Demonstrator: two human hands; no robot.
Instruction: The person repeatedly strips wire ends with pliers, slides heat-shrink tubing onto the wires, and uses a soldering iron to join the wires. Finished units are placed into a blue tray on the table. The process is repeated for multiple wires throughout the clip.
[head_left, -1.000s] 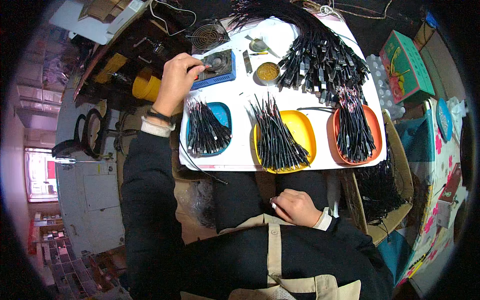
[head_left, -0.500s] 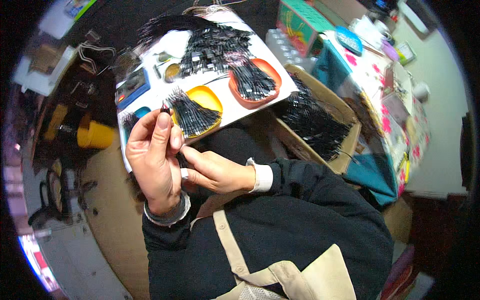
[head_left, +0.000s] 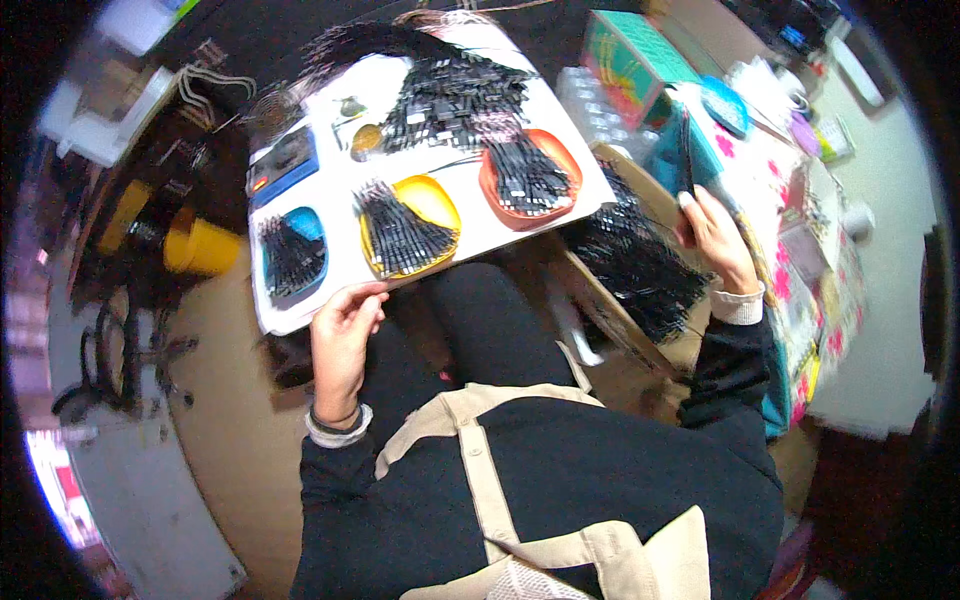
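Over the right side, my right hand (head_left: pixel 722 240) is closed on a slim black cable (head_left: pixel 688 155) that points up from its fingers. Its far end blurs against the teal cloth. My left hand (head_left: pixel 345 335) is at the front edge of the white board (head_left: pixel 330 180), with thumb and fingers curled together and nothing visible in them. Black cable pieces fill a blue tray (head_left: pixel 322 250), a yellow tray (head_left: pixel 445 195) and an orange tray (head_left: pixel 565 160) along the board. Behind them lies a large heap of black cable pieces (head_left: pixel 455 95).
Below my right hand a cardboard box (head_left: pixel 600 310) holds many black cables (head_left: pixel 640 255). A blue-edged case (head_left: pixel 285 170) and a small round tin (head_left: pixel 367 140) sit on the board. At the right is a flowered cloth (head_left: pixel 780 250); yellow bins (head_left: pixel 200 245) stand at the left.
My hands, close together before, are now apart. The right has swung far right with a black cable; the left has dropped to the board's edge, its small dark piece no longer seen.
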